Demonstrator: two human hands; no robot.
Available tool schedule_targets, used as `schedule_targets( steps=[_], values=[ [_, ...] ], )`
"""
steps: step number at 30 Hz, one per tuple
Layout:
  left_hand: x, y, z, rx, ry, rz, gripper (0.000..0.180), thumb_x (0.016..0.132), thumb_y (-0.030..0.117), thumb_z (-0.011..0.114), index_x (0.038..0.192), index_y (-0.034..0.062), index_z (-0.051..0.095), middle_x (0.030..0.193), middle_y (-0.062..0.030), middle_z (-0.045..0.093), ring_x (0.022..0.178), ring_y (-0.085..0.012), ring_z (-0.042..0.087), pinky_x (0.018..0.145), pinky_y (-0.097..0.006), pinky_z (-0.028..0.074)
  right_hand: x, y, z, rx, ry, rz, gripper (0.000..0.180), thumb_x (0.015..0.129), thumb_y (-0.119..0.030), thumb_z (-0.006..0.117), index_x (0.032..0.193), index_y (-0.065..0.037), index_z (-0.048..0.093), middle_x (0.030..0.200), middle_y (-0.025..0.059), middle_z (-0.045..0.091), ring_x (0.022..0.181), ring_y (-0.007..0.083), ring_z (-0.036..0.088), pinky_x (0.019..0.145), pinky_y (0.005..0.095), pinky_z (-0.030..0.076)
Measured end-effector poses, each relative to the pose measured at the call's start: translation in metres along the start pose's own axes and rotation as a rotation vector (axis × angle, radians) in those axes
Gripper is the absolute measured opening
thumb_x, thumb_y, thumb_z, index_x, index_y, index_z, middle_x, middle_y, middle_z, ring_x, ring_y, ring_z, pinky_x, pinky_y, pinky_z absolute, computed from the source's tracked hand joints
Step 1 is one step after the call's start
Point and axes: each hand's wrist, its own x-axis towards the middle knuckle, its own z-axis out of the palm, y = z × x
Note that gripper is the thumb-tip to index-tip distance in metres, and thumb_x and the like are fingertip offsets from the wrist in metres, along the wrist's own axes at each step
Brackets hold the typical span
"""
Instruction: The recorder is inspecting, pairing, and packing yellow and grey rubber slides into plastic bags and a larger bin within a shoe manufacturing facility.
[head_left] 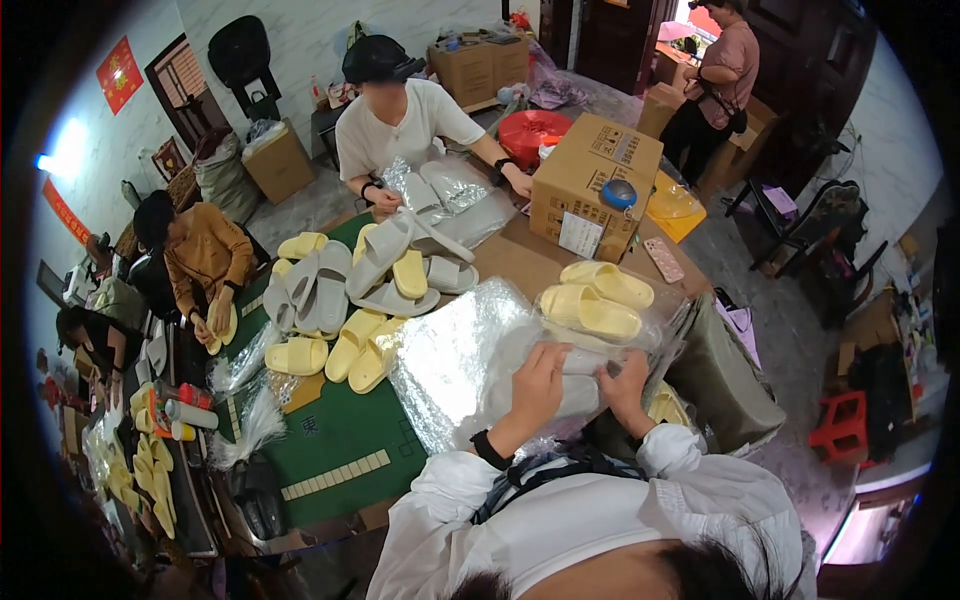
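The clear bag (580, 398), with pale slippers (571, 388) inside, lies between the left hand (538, 382) and right hand (625, 388), both pinching its film, seemingly to keep it steady. Yellow slippers (592, 312) sit just beyond them; shiny bags (440, 350) lie left of the left hand, probably for easy reach.

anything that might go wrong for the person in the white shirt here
The thin clear plastic bag around the grey slippers might tear or snag where the left hand and right hand press on it. The yellow slippers sit just beyond both hands and could get nudged. The pink phone, near the table's edge, might be knocked off.
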Motion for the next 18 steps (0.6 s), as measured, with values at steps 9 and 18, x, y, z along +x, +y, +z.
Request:
schedule_targets(
  steps=[9,18],
  values=[
    [0.006,0.000,-0.008,0.010,0.115,-0.012,0.015,0.088,0.008,0.047,0.091,0.0007,0.059,0.083,-0.0134,0.056,0.074,-0.0286,0.057,0.063,-0.032,0.045,0.028,0.023,-0.038,-0.260,-0.353,0.021,0.035,0.074,-0.022,0.063,0.103,-0.004,0.055,0.086,0.0167,0.055,0.080,0.0355,0.053,0.071,0.0390,0.043],
    [0.009,-0.012,-0.028,-0.152,0.200,-0.298,0.018,0.089,0.008,0.045,0.083,-0.0014,0.059,0.076,-0.0108,0.059,0.066,-0.0185,0.057,0.057,-0.028,0.043,0.053,-0.023,-0.050,1.388,-1.028,0.686,0.029,0.093,-0.028,0.043,0.089,-0.003,0.057,0.100,0.0110,0.060,0.095,0.0231,0.058,0.079,0.0355,0.049]
  ],
)
